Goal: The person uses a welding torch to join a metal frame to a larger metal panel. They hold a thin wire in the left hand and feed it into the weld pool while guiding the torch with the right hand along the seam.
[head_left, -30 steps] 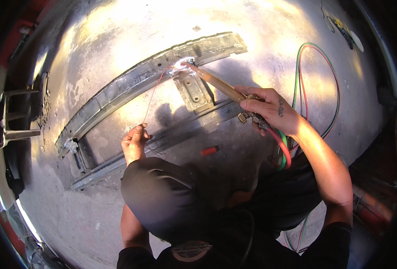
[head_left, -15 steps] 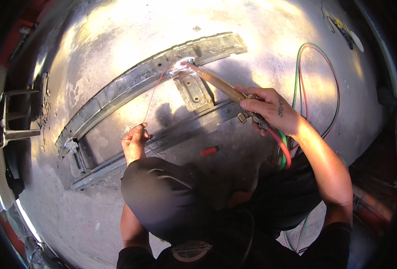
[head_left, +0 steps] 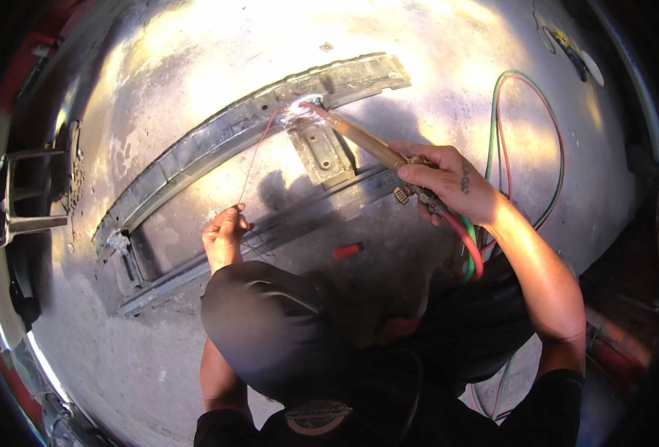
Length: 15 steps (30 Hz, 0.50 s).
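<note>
My right hand [head_left: 448, 179] is wrapped round the valve end of a brass gas welding torch [head_left: 366, 140]. The torch slants up and left, its tip at a bright white glow on the joint between a curved metal beam [head_left: 188, 147] and a short bracket plate [head_left: 318, 153] with holes. My left hand [head_left: 225, 232] pinches a thin reddish filler wire [head_left: 252, 160], whose far end reaches the same glow. Its loose tail curls below the fingers. The straight lower rail [head_left: 284, 223] of the frame passes just beside my left hand. Glare hides the exact contact point.
A red and a green hose [head_left: 491, 134] loop over the floor at right. A red lighter-like object [head_left: 348, 250] lies below the frame. At far right is a corded tool [head_left: 571, 56] with a disc; at left, a metal bracket-shaped part [head_left: 31, 190] juts in.
Both hands, the torch and the wire stay nearly where they were. The glow at the joint looks slightly different in shape.
</note>
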{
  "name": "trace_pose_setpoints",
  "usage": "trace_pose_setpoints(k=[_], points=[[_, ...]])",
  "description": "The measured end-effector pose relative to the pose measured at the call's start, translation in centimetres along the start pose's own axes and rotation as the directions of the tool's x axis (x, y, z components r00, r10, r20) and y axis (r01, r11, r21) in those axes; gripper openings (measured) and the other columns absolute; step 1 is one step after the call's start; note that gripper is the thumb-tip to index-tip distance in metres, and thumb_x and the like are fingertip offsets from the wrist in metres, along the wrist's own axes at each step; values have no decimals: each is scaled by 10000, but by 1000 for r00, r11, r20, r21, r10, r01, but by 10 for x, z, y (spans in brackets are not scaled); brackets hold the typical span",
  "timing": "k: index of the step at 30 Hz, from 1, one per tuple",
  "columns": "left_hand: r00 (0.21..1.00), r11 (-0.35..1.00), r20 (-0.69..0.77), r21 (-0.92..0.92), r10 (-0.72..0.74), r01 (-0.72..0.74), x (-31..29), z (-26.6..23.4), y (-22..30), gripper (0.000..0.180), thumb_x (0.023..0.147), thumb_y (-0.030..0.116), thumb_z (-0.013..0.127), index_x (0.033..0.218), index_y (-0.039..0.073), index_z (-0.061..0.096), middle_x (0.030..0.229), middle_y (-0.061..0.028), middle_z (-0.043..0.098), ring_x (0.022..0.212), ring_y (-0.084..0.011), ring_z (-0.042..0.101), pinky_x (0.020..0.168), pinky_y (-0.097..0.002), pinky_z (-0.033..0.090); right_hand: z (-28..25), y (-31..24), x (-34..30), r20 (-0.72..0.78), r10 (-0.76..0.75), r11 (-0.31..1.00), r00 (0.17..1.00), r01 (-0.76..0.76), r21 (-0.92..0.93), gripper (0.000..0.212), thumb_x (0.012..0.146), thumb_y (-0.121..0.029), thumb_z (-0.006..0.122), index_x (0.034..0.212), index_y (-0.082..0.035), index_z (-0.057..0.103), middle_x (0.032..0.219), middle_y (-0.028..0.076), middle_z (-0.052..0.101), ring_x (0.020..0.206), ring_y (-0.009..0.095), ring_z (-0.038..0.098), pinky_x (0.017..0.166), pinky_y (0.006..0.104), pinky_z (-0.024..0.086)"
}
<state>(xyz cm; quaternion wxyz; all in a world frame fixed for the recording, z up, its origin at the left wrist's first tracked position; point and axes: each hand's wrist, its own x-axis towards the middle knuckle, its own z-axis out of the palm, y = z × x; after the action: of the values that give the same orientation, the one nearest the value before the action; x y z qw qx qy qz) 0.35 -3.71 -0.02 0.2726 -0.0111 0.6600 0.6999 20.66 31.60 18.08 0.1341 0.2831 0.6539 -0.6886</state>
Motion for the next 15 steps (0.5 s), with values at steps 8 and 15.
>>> trace_pose_setpoints(k=[8, 15], points=[[1000, 1000, 12, -14, 11, -11, 2, -3, -3, 318, 1042, 247, 678, 1112, -58, 730, 761, -45, 661, 714, -150, 637, 759, -371, 585, 0, -1, 0, 8, 0, 1000, 1000, 0, -7, 568, 1066, -229, 610, 1560, 5, 455, 894, 35, 586, 580, 113, 648, 460, 248, 518], [1000, 1000, 8, -7, -2, 2, 1, 0, -1, 320, 1041, 250, 681, 1107, -59, 731, 757, -46, 661, 714, -152, 638, 756, -366, 582, 1, -1, -1, 5, -3, 1000, 1000, 3, 13, 567, 1067, -227, 610, 1560, 7, 455, 883, 33, 588, 574, 114, 647, 458, 249, 514]])
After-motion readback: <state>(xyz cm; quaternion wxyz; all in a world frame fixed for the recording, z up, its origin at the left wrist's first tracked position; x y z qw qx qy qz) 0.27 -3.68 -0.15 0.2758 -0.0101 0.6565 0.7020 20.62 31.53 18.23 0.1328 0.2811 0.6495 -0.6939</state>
